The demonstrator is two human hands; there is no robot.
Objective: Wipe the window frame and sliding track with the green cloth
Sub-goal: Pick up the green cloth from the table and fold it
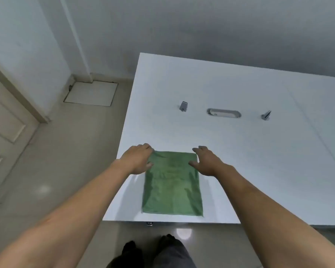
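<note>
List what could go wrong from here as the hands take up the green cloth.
1. The flat rectangular green terry cloth lies with its near edge close to the white glossy table edge; a careless tug may drop it on the floor.
2. The left hand and right hand only meet its far corners, so a lift may leave it dangling unfolded.
3. No window is in view; the small metal fittings could snag it.

One green cloth [172, 184]; two hands: left hand [137, 159], right hand [206, 161]; one table [240, 151]
</note>
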